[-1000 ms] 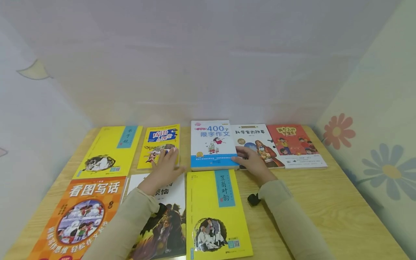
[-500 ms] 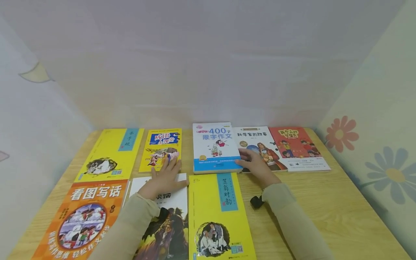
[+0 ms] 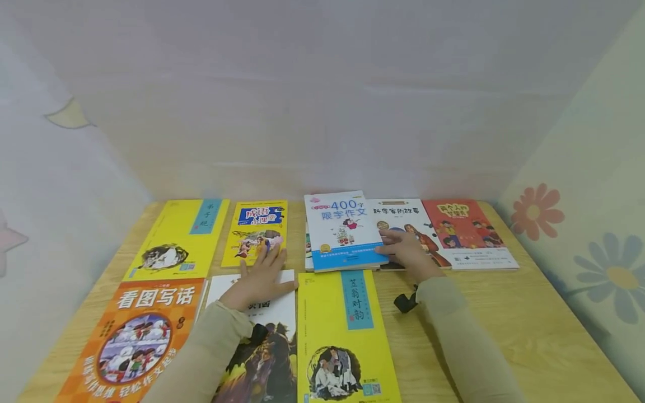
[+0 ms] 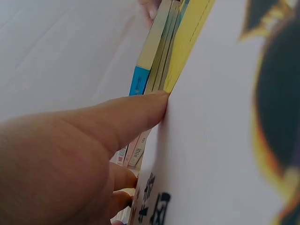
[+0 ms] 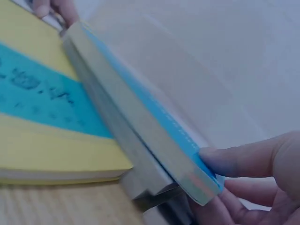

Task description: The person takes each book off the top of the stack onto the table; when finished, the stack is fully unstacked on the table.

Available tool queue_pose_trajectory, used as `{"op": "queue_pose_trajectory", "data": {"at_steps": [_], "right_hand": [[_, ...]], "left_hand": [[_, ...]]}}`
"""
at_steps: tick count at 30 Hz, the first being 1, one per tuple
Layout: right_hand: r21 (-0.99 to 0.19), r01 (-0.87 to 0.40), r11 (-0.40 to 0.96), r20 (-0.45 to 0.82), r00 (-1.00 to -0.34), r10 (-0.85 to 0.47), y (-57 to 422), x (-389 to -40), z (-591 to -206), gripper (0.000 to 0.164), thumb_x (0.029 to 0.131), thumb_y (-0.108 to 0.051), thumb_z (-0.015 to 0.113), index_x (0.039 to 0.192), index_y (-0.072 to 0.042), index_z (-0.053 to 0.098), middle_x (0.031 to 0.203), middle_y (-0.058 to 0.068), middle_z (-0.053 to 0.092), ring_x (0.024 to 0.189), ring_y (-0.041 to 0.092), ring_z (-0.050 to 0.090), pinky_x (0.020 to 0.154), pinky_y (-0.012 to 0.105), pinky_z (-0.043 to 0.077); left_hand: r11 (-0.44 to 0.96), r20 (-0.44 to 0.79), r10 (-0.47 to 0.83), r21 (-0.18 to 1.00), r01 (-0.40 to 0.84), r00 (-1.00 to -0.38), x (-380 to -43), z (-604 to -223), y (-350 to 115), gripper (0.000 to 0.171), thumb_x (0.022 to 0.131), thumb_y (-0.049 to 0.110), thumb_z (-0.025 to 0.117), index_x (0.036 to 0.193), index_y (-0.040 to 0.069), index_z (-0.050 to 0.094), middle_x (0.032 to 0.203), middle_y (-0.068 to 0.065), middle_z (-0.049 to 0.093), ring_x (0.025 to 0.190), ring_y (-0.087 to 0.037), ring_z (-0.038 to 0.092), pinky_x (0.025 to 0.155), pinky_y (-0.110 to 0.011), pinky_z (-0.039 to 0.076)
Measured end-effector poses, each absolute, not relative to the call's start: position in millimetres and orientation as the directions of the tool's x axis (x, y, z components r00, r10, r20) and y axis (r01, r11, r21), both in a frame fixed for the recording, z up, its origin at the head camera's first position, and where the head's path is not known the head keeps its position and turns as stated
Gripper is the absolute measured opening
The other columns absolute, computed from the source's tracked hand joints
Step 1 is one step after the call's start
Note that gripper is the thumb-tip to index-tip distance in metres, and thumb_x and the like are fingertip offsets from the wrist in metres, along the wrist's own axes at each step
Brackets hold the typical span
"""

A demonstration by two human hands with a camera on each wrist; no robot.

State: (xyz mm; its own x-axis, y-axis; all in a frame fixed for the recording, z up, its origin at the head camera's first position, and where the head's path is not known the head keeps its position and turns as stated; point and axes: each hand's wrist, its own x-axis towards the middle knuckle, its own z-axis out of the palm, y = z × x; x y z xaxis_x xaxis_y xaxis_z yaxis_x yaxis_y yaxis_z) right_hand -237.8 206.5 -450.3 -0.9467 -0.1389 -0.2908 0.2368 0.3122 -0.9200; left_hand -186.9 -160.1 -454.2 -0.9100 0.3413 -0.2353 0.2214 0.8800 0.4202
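In the head view my right hand [image 3: 410, 254] holds the lower right corner of a white and blue book [image 3: 339, 232]. The right wrist view shows the thumb [image 5: 234, 159] on its cover and fingers beneath. That book sits askew over another book [image 3: 308, 254], which peeks out at its left. My left hand [image 3: 257, 282] lies with spread fingers across the lower end of a small yellow book [image 3: 252, 238] and the top of a white book [image 3: 274, 364] with a dark picture. In the left wrist view its thumb [image 4: 136, 115] touches the white book's edge.
A yellow book [image 3: 342, 330] lies in front of the white and blue one. To the right are a scientist-cover book [image 3: 398, 211] and a red and white book [image 3: 466, 226]. Another yellow book [image 3: 171, 235] and an orange book [image 3: 136, 341] lie left. Walls rise behind the table [image 3: 514, 336].
The white and blue book has turned askew and shifted in my right hand, baring part of the book under it. My left hand's fingers have settled over the small yellow book's lower end.
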Motion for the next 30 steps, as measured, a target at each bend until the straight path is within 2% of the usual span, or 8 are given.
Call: {"op": "queue_pose_trajectory", "data": {"at_steps": [6,11,14,17,20,22,27,30], "right_hand": [[-0.887,0.349,0.303,-0.403,-0.905,-0.138,213.2,-236.7,-429.1,0.073,0.094,-0.019,0.073,0.155,-0.001,0.038,0.159,0.019,0.036,0.14,0.037,0.044,0.111,0.044,0.045],[-0.869,0.346,0.355,-0.418,-0.896,-0.149,218.7,-232.9,-422.2,0.077,0.092,-0.022,0.075,0.154,0.001,0.036,0.159,0.02,0.03,0.135,0.04,0.045,0.093,0.032,0.056],[-0.891,0.311,0.329,-0.382,-0.907,-0.177,222.5,-227.3,-422.5,0.076,0.094,-0.02,0.073,0.155,0.002,0.034,0.154,0.024,0.039,0.123,0.034,0.059,0.084,0.029,0.059],[-0.925,0.274,0.262,-0.331,-0.921,-0.205,227.7,-219.1,-426.4,0.071,0.098,-0.019,0.068,0.156,0.003,0.033,0.144,0.026,0.052,0.109,0.026,0.069,0.085,0.032,0.06],[-0.953,0.246,0.175,-0.283,-0.93,-0.233,235.7,-207.7,-433.2,0.066,0.102,-0.017,0.062,0.156,0.005,0.031,0.139,0.027,0.056,0.104,0.021,0.072,0.087,0.037,0.06],[-0.965,0.232,0.123,-0.256,-0.937,-0.239,243.4,-198.5,-437.1,0.067,0.102,-0.016,0.061,0.156,0.007,0.028,0.134,0.023,0.059,0.102,0.019,0.072,0.087,0.037,0.06],[-0.975,0.224,0.001,-0.218,-0.948,-0.233,271.9,-170.6,-446.4,0.065,0.104,-0.013,0.059,0.156,0.008,0.027,0.119,-0.001,0.068,0.096,0.012,0.072,0.082,0.032,0.061],[-0.976,0.202,-0.075,-0.176,-0.948,-0.265,291.6,-152.4,-452.5,0.047,0.105,-0.008,0.054,0.151,-0.005,0.045,0.117,-0.006,0.07,0.098,0.012,0.072,0.081,0.03,0.061]], "left_hand": [[0.875,-0.238,0.352,0.427,0.228,-0.905,-188.3,-455.1,-158.1,0.096,0.096,0.059,0.058,0.163,0.008,0.013,0.17,-0.015,-0.001,0.153,-0.039,-0.014,0.106,-0.081,-0.014],[0.881,-0.246,0.345,0.418,0.222,-0.906,-187.5,-455.1,-160.2,0.095,0.096,0.06,0.057,0.163,0.009,0.014,0.17,-0.014,-0.002,0.153,-0.039,-0.014,0.105,-0.081,-0.014],[0.879,-0.247,0.346,0.422,0.221,-0.905,-186.2,-454.2,-161.4,0.095,0.097,0.06,0.057,0.163,0.009,0.013,0.17,-0.014,-0.002,0.153,-0.039,-0.015,0.105,-0.081,-0.015],[0.877,-0.246,0.346,0.427,0.219,-0.906,-185.3,-453.6,-162.9,0.094,0.097,0.06,0.056,0.163,0.009,0.013,0.17,-0.014,-0.002,0.153,-0.039,-0.015,0.105,-0.081,-0.015],[0.879,-0.245,0.341,0.426,0.215,-0.907,-185.5,-454.2,-164.3,0.093,0.098,0.06,0.055,0.163,0.008,0.013,0.17,-0.015,-0.003,0.152,-0.04,-0.016,0.105,-0.081,-0.014],[0.878,-0.245,0.342,0.428,0.215,-0.907,-186.2,-454.0,-163.7,0.094,0.098,0.06,0.055,0.163,0.009,0.012,0.17,-0.014,-0.003,0.152,-0.039,-0.017,0.106,-0.08,-0.015],[0.87,-0.245,0.356,0.439,0.224,-0.902,-188.1,-453.0,-159.5,0.095,0.097,0.061,0.055,0.163,0.008,0.01,0.169,-0.013,-0.005,0.152,-0.038,-0.018,0.106,-0.079,-0.017],[0.871,-0.242,0.359,0.434,0.231,-0.901,-187.9,-452.8,-158.3,0.095,0.098,0.06,0.055,0.163,0.008,0.011,0.17,-0.014,-0.005,0.152,-0.038,-0.017,0.106,-0.079,-0.016]]}}
